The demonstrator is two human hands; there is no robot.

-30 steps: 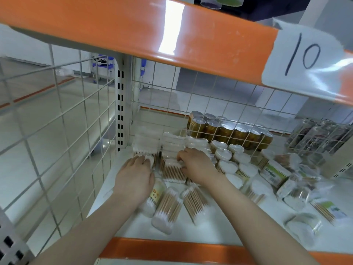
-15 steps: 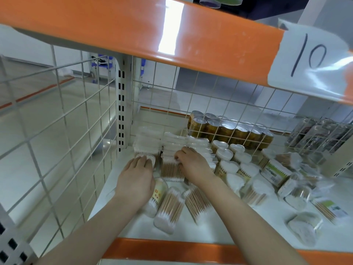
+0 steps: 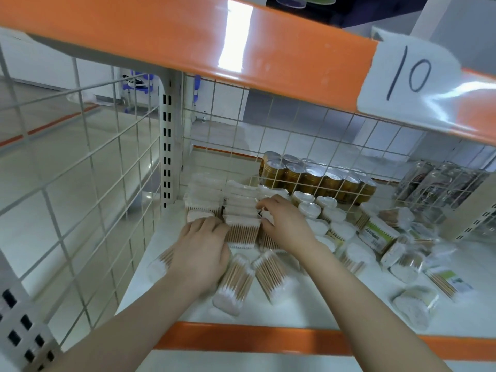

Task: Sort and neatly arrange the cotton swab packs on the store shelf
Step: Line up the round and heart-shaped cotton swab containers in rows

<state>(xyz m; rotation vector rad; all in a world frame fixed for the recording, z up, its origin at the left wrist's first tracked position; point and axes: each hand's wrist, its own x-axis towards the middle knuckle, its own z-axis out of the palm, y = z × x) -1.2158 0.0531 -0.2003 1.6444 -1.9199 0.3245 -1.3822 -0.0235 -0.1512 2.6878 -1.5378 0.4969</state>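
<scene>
The head camera showed the neat rows of clear-wrapped, wooden-stick cotton swab packs [image 3: 243, 210] standing at the back-left corner of the white metal shelf [image 3: 322, 310], roughly at ten o'clock from the shelf's middle, hard against the white wire-grid side panel [image 3: 80, 183] and the slotted upright post [image 3: 167, 146]. The right hand [image 3: 287, 224] rested on the right flank of those rows, its fingers curled loosely around the top of a pack in the third column; whether they truly pinched it could not be told. The left hand [image 3: 201, 251] lay flat, palm down and fingers nearly straight, over the front pack of the first column, pressing rather than gripping. Just in front, at six o'clock from the rows, two loose bundles of wooden swabs [image 3: 252, 277] lay skewed on their sides, touching one another. To do this step well, I judged that both hands should squeeze the columns together evenly, keeping the stick ends level, before any loose bundle was fed in upright; slippery film might let a pack topple. At three o'clock stood the round white-lidded swab tubs [image 3: 319, 210], and beyond them a jumble of green-labelled boxed packs [image 3: 378, 236]. At one o'clock, behind the mesh, sat gold-coloured tin cans [image 3: 316, 178]. Overhead ran the orange shelf edge [image 3: 188, 36] with a paper label marked 10 [image 3: 410, 73].
</scene>
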